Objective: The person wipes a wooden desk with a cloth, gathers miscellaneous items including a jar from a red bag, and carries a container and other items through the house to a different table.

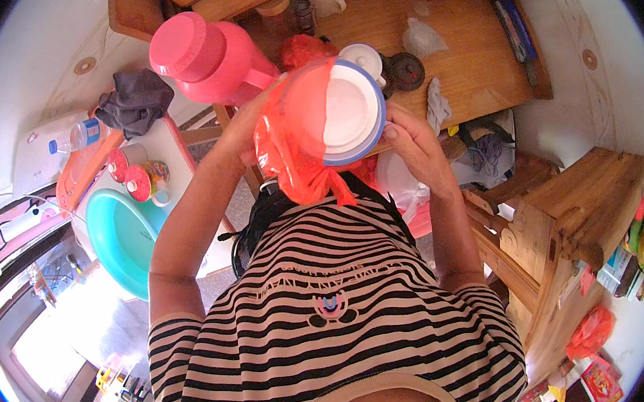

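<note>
A round white enamelware container [350, 105] with a blue rim is held up in front of my chest. A thin red plastic bag [293, 140] covers its left half, with the bag's loose folds hanging below. My right hand [418, 145] grips the container's right edge, thumb near the rim. At the bag's left side is my left hand [253, 117], holding the bag against the container; most of its fingers are hidden behind the plastic. Just beyond that hand stands a large pink thermos flask [221, 59] with a side handle.
Behind, a wooden desk [476, 52] carries a white lidded mug [362, 60], a dark round lid [406, 71] and a grey cloth [438, 105]. To the left, a turquoise basin [122, 237], red-lidded jars [138, 181] and a plastic bottle [77, 135]. A wooden chair [557, 225] is at right.
</note>
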The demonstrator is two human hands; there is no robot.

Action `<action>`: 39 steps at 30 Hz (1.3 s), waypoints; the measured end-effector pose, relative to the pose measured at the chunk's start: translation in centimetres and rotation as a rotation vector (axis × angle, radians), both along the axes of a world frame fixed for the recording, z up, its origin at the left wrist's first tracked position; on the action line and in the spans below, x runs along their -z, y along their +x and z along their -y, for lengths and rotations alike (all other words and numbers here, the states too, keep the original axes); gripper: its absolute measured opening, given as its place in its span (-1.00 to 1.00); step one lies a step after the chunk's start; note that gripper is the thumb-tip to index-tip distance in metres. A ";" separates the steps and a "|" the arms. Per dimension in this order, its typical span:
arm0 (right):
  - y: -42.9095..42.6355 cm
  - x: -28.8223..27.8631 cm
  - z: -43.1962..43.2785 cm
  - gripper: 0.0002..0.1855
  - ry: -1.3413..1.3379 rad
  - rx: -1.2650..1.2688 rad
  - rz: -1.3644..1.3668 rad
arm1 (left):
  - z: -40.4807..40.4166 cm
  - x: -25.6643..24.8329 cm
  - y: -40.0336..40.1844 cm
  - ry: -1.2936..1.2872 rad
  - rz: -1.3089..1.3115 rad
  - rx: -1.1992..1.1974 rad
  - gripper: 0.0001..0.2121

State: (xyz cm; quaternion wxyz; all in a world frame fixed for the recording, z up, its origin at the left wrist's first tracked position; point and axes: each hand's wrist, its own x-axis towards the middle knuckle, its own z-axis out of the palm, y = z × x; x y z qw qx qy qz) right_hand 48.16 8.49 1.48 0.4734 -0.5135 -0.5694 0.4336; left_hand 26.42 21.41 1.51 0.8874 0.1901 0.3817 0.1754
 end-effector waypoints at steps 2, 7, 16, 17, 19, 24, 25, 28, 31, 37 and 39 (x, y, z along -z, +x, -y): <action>0.4 0.5 0.7 -0.69 -0.075 0.062 0.007 | 0.2 -2.2 0.7 0.183 -0.211 -0.017 -0.61; 1.2 -0.8 1.5 -0.70 -0.120 0.081 0.141 | -0.9 -0.8 1.2 0.399 -0.161 -0.097 -0.66; 2.0 -1.2 2.9 -0.70 -0.138 0.047 0.198 | -2.3 -0.4 2.0 0.610 -0.245 -0.220 -0.75; 1.9 -1.3 3.1 -0.69 -0.138 0.085 0.173 | -2.3 -0.3 2.0 0.684 -0.304 -0.218 -0.75; 2.0 -1.3 3.3 -0.69 -0.122 0.113 0.163 | -2.2 -0.6 2.0 0.727 -0.327 -0.217 -0.76; 2.5 -1.4 3.5 -0.68 -0.124 0.137 0.179 | -2.0 -0.6 1.8 0.824 -0.358 -0.242 -0.76; 2.4 -2.0 3.4 -0.68 -0.124 0.143 0.196 | -2.2 -0.2 1.8 0.827 -0.366 -0.215 -0.74; 2.3 -2.3 3.8 -0.69 -0.134 0.178 0.201 | -2.4 0.4 1.6 0.826 -0.383 -0.099 -0.68; 2.5 -1.2 4.3 -0.70 -0.147 0.263 0.155 | -2.7 0.3 1.2 0.969 -0.422 0.036 -0.58; 1.9 0.8 3.1 -0.72 -0.120 0.423 0.094 | -0.6 -1.3 1.6 1.662 -0.698 0.016 -0.38; 1.4 1.1 2.3 -0.73 -0.099 0.474 0.095 | -0.2 -2.7 1.9 1.758 -0.740 0.010 -0.34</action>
